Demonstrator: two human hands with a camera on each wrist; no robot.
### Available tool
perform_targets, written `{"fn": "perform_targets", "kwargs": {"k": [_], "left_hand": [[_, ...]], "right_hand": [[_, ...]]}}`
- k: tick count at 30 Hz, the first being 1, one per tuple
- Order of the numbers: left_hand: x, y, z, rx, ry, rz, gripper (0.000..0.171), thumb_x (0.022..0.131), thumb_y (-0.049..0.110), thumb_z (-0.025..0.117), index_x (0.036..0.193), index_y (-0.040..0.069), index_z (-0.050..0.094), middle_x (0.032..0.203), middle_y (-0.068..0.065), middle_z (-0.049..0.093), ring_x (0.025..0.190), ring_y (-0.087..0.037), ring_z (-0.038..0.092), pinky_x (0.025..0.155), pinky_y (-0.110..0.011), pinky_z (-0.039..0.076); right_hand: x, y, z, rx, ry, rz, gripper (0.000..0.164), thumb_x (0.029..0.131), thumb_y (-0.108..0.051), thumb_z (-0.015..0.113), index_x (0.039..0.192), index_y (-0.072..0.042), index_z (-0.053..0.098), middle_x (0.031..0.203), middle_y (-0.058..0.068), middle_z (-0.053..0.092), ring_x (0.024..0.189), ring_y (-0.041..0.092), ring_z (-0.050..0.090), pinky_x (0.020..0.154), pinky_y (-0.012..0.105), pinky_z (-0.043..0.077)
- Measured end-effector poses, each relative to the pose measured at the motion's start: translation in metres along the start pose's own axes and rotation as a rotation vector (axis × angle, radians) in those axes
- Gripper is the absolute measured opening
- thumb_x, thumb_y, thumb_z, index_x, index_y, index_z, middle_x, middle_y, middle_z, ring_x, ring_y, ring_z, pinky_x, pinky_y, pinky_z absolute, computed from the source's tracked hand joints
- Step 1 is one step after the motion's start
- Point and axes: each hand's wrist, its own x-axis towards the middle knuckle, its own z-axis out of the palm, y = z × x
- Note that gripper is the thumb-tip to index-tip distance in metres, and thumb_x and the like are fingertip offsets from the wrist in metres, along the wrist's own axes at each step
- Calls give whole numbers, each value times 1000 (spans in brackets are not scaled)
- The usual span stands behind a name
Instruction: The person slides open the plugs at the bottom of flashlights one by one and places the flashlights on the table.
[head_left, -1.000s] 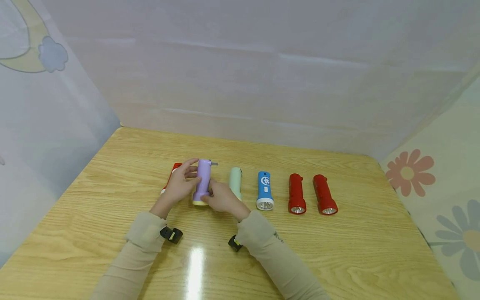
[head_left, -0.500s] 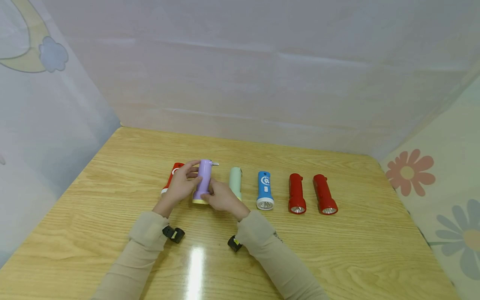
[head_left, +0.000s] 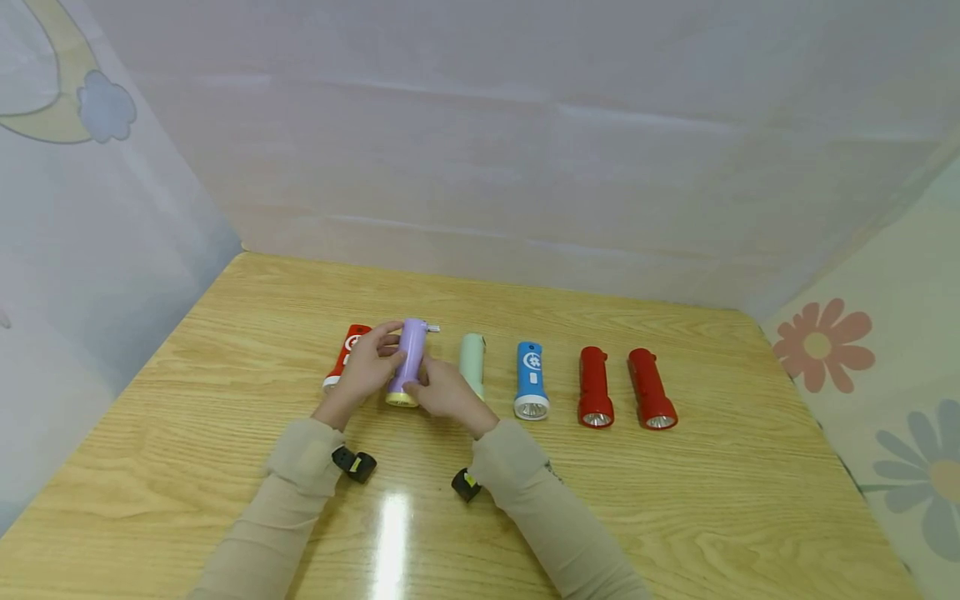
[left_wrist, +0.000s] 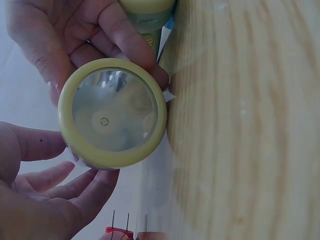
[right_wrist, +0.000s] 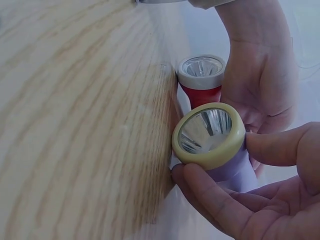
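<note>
Both hands hold a purple flashlight [head_left: 408,354] with a pale yellow rim, its lens end toward the person. My left hand [head_left: 367,362] grips its body near the tail from the left, thumb on top. From the right, my right hand [head_left: 444,388] pinches the head just behind the rim. At the tail, metal plug prongs [head_left: 433,328] stick out to the right. The left wrist view looks straight into the round lens [left_wrist: 112,115]; the reflector [right_wrist: 207,131] shows in the right wrist view. A red flashlight with a white rim [head_left: 351,350] lies left, partly behind the left hand.
Right of the hands, a pale green flashlight [head_left: 472,360], partly covered by the right hand, lies in a row with a blue flashlight [head_left: 530,379] and two red flashlights, one nearer [head_left: 594,383] and one farther right [head_left: 651,385]. A wall cloth [head_left: 487,167] stands behind the wooden table [head_left: 712,517].
The left hand and the tail of the purple flashlight have shifted slightly to the right, showing more of the red flashlight at left. The right hand stays nearly in place.
</note>
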Motion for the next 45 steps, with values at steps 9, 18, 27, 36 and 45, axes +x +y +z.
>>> {"fn": "perform_targets", "kwargs": {"k": [9,18,27,36,45], "left_hand": [[2,0,4,-12,9,-36,47,88,-4,51,133,-5,39,120,-31,49,108,-41,51,88,-46,44],[4,-3,7,30,19,-69,45,87,-4,52,130,-7,42,117,-30,52,107,-40,52,87,-44,45],[3,-2,7,51,11,-59,45,86,-6,52,129,-8,42,116,-29,53,106,-39,52,88,-44,44],[4,-4,6,70,5,-82,42,87,-5,50,129,-9,43,116,-29,53,107,-39,52,88,-44,44],[3,-2,6,58,11,-123,43,87,-4,51,129,-7,43,117,-28,52,108,-39,52,88,-44,45]], "right_hand": [[-2,-4,-3,-28,5,29,24,90,-12,56,108,4,54,62,1,44,50,11,41,44,21,33],[-1,-6,-3,-65,15,61,13,90,-13,56,87,-1,54,63,2,44,52,12,41,45,21,33],[1,-8,-2,-103,51,47,15,89,-9,55,77,-3,50,64,1,43,54,12,42,45,20,33],[1,-9,-2,-102,45,46,26,90,-11,55,106,9,55,62,1,43,49,10,40,43,19,32],[3,-7,-2,-126,44,38,48,89,-10,56,127,14,41,70,4,49,57,12,45,48,19,36]]}}
